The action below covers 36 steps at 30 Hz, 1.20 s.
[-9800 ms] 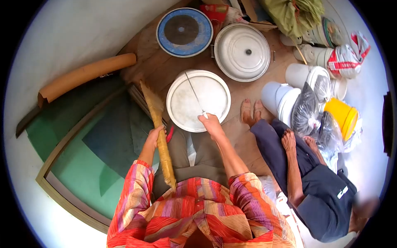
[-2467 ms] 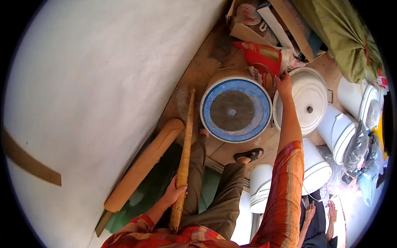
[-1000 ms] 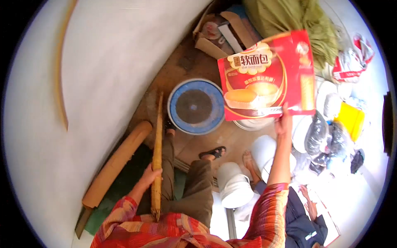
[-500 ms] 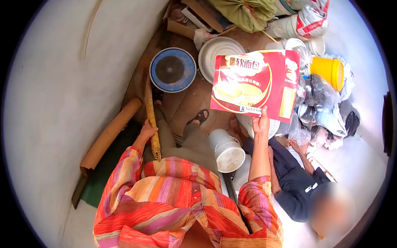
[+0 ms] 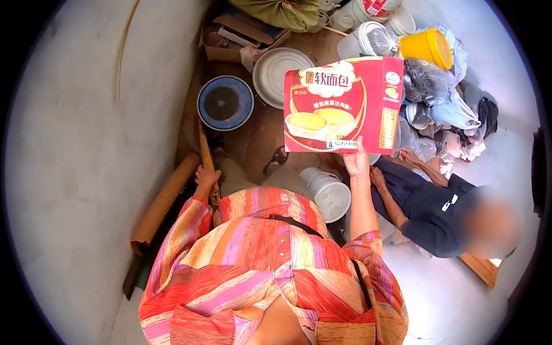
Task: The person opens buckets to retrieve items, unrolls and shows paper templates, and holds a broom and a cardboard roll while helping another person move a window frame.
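Gripping tapered yellow pole (image 5: 205,148) with left hand (image 5: 207,175) closed around shaft, near brown roll (image 5: 165,201). Pinching red printed card (image 5: 339,109) at lower edge with right hand (image 5: 357,163), thumb in front; held up above floor (image 5: 253,148), partly blocking sight of pale round lid (image 5: 279,75). Below card, lidded white bucket (image 5: 332,199); to right, seated person (image 5: 434,213). Farther off, blue-topped container (image 5: 225,103), plastic bags (image 5: 454,109), yellow bucket (image 5: 424,49), cardboard box (image 5: 223,54), green cloth (image 5: 284,14).
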Motion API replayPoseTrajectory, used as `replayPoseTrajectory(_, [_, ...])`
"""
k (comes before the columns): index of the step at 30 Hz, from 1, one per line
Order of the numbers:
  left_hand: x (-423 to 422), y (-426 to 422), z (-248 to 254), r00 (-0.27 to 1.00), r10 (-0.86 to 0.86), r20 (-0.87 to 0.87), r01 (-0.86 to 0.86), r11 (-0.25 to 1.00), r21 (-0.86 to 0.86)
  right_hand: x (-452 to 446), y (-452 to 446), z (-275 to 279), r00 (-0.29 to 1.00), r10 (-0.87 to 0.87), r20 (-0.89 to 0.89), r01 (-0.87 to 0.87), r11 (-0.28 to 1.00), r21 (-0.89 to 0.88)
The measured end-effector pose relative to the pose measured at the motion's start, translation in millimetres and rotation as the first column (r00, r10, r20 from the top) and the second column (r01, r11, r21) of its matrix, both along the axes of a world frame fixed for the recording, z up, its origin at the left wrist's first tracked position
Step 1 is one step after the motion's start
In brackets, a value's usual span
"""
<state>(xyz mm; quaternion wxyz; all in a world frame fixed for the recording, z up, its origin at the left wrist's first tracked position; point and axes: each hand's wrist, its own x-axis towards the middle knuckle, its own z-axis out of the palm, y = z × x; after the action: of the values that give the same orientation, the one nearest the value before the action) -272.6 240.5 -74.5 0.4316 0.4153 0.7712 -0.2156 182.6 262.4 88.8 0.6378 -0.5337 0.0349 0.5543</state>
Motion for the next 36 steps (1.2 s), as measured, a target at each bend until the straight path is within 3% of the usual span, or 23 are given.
replayPoseTrajectory(5, [-18,28,-22,0.991,-0.132,-0.010,0.132,0.982,0.133,-6,-7,-3,0.999,0.016,-0.044,-0.015,1.000,0.023])
replayPoseTrajectory(7, [-22,43,-25,0.980,-0.099,0.174,0.034,0.938,0.344,-3,-7,-7,0.997,0.036,-0.062,-0.034,0.998,0.045])
replayPoseTrajectory(9, [-6,60,-6,0.802,0.005,0.597,-0.354,0.809,0.469,-2,-8,-8,0.997,0.050,-0.061,-0.049,0.998,0.026])
replayPoseTrajectory(11, [30,94,48,0.489,0.356,0.796,-0.577,0.817,-0.011,-5,-5,-7,0.995,0.068,-0.072,-0.068,0.998,0.002])
replayPoseTrajectory(15, [113,126,135,0.152,0.322,0.934,-0.578,0.796,-0.180,-2,-3,2,0.986,0.109,-0.130,-0.108,0.994,0.010])
replayPoseTrajectory(18, [165,132,161,0.072,0.277,0.958,-0.592,0.785,-0.182,1,-3,13,0.986,0.114,-0.119,-0.114,0.993,0.008])
replayPoseTrajectory(19, [168,129,160,0.066,0.280,0.958,-0.592,0.783,-0.189,-3,-6,11,0.988,0.091,-0.121,-0.090,0.996,0.014])
replayPoseTrajectory(21, [167,122,157,0.164,0.058,0.985,-0.639,0.767,0.061,-12,-12,7,0.989,0.071,-0.129,-0.069,0.997,0.017])
replayPoseTrajectory(22, [167,122,153,0.167,0.066,0.984,-0.642,0.765,0.058,-12,-14,5,0.988,0.073,-0.134,-0.073,0.997,0.010])
replayPoseTrajectory(24, [167,125,142,0.353,-0.040,0.935,-0.562,0.789,0.246,-11,-14,1,0.990,0.081,-0.118,-0.079,0.997,0.025])
replayPoseTrajectory(28, [165,123,133,0.342,-0.059,0.938,-0.558,0.790,0.254,-19,-15,-3,0.990,0.081,-0.115,-0.079,0.997,0.023])
replayPoseTrajectory(30, [165,123,137,0.028,0.189,0.982,-0.643,0.755,-0.127,-24,-16,-5,0.993,0.063,-0.103,-0.060,0.998,0.037])
replayPoseTrajectory(31, [160,125,144,-0.067,0.296,0.953,-0.616,0.739,-0.273,-29,-17,-10,0.993,0.064,-0.101,-0.061,0.997,0.036])
replayPoseTrajectory(32, [159,125,144,-0.068,0.297,0.952,-0.617,0.738,-0.274,-30,-18,-13,0.992,0.058,-0.114,-0.053,0.998,0.043])
replayPoseTrajectory(34, [157,126,147,-0.302,0.404,0.863,-0.505,0.700,-0.504,-30,-19,-19,0.991,0.052,-0.127,-0.045,0.998,0.053])
replayPoseTrajectory(36, [159,125,153,-0.299,0.402,0.866,-0.510,0.699,-0.501,-30,-21,-23,0.990,0.041,-0.135,-0.035,0.998,0.048])
